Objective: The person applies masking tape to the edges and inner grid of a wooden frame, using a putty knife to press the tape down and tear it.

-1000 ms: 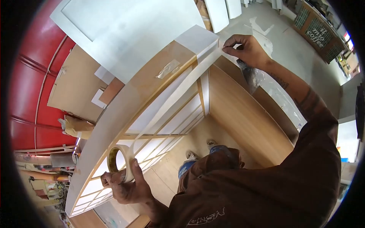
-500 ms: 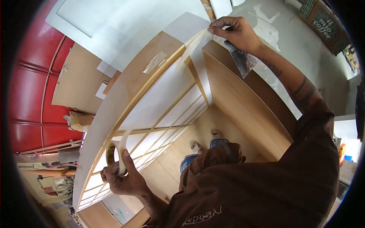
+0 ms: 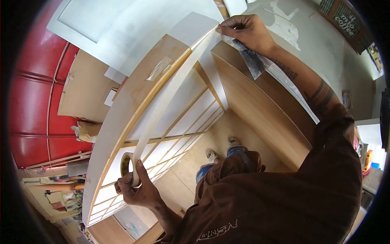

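A worker stretches masking tape along the front edge of a wooden shelving unit (image 3: 260, 118). The left hand (image 3: 136, 189) grips the tape roll (image 3: 130, 174) low against the white face panel (image 3: 122, 122), while the right hand (image 3: 245, 30) pinches the free end of the tape strip (image 3: 170, 93) at the unit's top corner, a putty knife (image 3: 252, 61) tucked in the same grip. The strip appears taut but not yet pressed down; seating it calls for careful alignment along the edge. The unit's compartments look bare.
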The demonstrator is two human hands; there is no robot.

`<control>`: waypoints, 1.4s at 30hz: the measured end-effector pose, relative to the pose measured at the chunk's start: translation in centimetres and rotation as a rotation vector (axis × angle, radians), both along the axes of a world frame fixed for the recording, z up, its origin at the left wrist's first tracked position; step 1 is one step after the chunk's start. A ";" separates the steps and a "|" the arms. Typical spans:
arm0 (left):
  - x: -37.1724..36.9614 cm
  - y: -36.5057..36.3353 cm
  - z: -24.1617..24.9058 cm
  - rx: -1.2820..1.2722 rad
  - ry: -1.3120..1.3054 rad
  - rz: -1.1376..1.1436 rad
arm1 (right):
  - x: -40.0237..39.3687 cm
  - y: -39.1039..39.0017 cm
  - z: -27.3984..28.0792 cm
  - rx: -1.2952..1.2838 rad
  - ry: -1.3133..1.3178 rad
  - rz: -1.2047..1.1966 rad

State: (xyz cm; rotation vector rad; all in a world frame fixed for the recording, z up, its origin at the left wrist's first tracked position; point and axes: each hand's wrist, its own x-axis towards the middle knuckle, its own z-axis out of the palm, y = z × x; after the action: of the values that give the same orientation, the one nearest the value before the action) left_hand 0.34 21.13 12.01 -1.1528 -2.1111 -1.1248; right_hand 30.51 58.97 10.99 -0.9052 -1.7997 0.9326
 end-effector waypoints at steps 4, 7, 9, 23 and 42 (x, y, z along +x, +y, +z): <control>0.1 -0.1 -0.1 0.008 0.001 -0.014 | -0.1 0.3 -0.4 0.044 0.051 0.014; 0.0 -0.2 -0.2 0.004 -0.013 -0.018 | -0.1 -0.1 0.3 0.023 0.032 0.005; -0.2 -0.4 -0.4 -0.004 -0.003 0.002 | -0.1 -0.1 0.4 0.010 0.013 0.004; -0.2 -0.9 -0.4 -0.008 -0.031 0.010 | -0.4 0.2 -0.1 0.018 0.027 -0.018; 0.0 -0.8 -0.5 0.035 -0.037 -0.024 | -0.5 0.7 -0.4 0.058 0.017 -0.034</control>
State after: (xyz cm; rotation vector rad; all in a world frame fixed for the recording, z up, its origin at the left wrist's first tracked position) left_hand 0.32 20.37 11.49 -1.1521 -2.1019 -1.1982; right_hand 30.04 59.62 10.55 -0.8866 -1.7826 0.8600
